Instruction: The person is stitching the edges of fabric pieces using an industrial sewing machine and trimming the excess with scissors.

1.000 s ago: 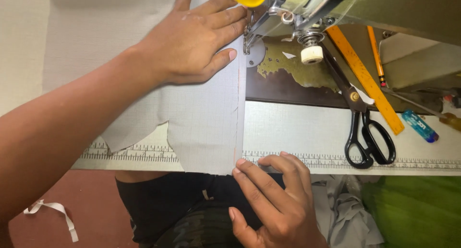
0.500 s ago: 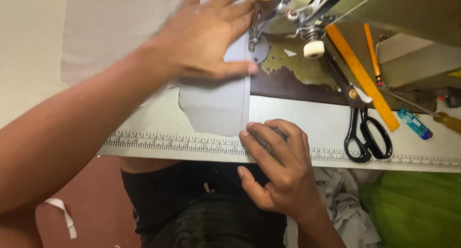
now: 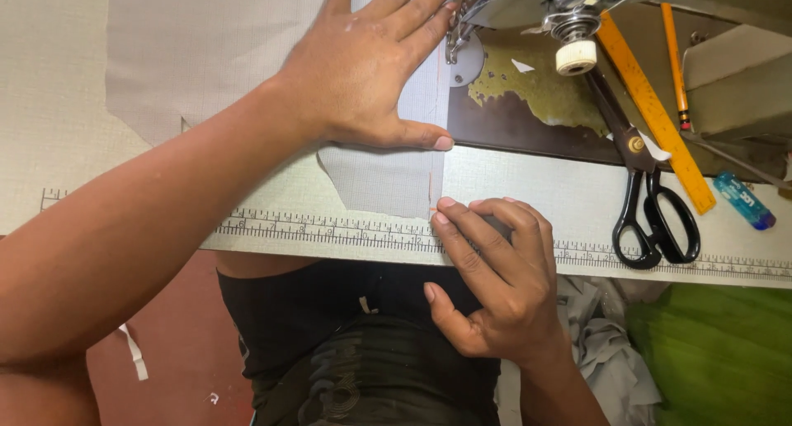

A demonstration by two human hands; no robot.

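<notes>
The left hand lies flat and palm down on a pale grey piece of woven cloth, its fingers spread and stretched toward the needle area of the grey metal sewing machine, the thumb pressing along the cloth near its straight right edge. That cloth is spread over the light, cream-coloured sewing table, reaching from the upper left down to a narrow strip whose lower end stops just above the printed measuring scale that runs along the table's front edge; a thin orange line is marked down the strip's right edge. The right hand rests at the table's front edge with its fingers bent and close together, the fingertips pressing down at the lower right corner of the cloth strip and on the scale; it grips nothing. Right of the cloth, a dark brown worn plate with flaked yellowish patches sits under the machine's head. Farther right, black-handled scissors lie on the table with their blades pointing up toward the machine, just beside a long orange ruler laid at a slant, an orange pencil, and a small blue lighter near the right edge. Below the table, crumpled grey fabric lies beside green cloth
</notes>
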